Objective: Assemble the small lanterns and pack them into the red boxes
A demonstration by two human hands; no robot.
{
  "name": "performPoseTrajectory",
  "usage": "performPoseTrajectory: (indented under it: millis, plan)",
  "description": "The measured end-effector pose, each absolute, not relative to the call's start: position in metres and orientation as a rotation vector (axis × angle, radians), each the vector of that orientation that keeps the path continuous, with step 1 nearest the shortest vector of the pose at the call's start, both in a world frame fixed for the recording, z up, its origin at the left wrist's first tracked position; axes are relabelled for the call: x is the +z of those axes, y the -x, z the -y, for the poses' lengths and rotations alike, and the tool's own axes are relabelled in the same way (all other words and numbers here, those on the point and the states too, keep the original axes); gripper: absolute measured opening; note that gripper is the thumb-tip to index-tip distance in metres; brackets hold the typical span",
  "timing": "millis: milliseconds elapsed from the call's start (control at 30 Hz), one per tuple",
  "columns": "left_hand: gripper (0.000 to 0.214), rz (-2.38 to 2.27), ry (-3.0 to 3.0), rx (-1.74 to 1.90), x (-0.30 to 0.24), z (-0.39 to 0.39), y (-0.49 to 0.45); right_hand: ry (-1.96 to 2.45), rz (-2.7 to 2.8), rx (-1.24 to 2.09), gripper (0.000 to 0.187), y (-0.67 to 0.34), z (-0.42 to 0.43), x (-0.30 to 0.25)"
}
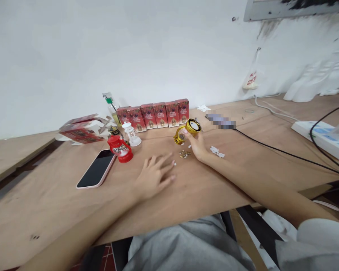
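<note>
Gold lantern [194, 125] is up in the R hand [197, 143], apparently just off the tabletop, R of centre. Fingers closed round its mid; they hide part of the body, so exact finger placement is hard to tell. Long axis slants: round base points up-R and partly twd the camera, top end down-L.

L hand [155, 174] is spread, palm down, nothing gripped; blurred, so can't tell if it's touching the wood. Small white bit [175, 163] by its fingertips. Pile of small metal discs [184, 154] btwn the hands, too small to make out; white scraps [217, 151] R of the R hand.

Further L: red lantern [121, 149], upright, w/ white lantern [132, 135] behind; a dark lantern [115, 131] mostly hidden by the red one. Phone [97, 169] lies flat, screen dark. Row of red boxes [160, 115] stands at the back. Far R, a pixelated item [220, 121] can't be ID'd; power strip [322, 137] cut by the frame edge. Brown wooden table [51, 199], scuffed white wall [147, 45].
</note>
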State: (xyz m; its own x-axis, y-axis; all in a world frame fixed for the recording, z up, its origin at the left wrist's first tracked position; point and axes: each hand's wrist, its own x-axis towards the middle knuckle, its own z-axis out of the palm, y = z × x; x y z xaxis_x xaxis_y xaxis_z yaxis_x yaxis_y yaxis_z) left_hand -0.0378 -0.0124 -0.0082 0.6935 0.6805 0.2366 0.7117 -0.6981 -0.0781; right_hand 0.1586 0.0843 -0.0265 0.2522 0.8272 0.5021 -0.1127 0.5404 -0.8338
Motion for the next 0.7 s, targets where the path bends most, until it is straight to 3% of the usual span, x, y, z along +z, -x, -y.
performPoseTrajectory:
  millis: [133, 400, 567, 700]
  plan:
    - [0.054, 0.799, 2.618, -0.325, -0.007, 0.079, 0.042, 0.798, 1.286, 0.705, 0.048, -0.156, -0.081, -0.031]
    - [0.014, 0.494, 2.552, -0.732, -0.032, 0.114, 0.042, 0.859, 1.673, 0.145, 0.040, -0.146, -0.048, -0.030]
    - [0.025, 0.317, 2.541, -0.772, -0.016, 0.111, 0.047, 0.828, 1.859, 0.074, 0.039, -0.146, -0.039, -0.025]
    - [0.029, 0.573, 2.492, -0.963, 0.022, 0.076, 0.051, 0.749, 1.949, -0.009, 0.037, -0.146, -0.036, -0.025]
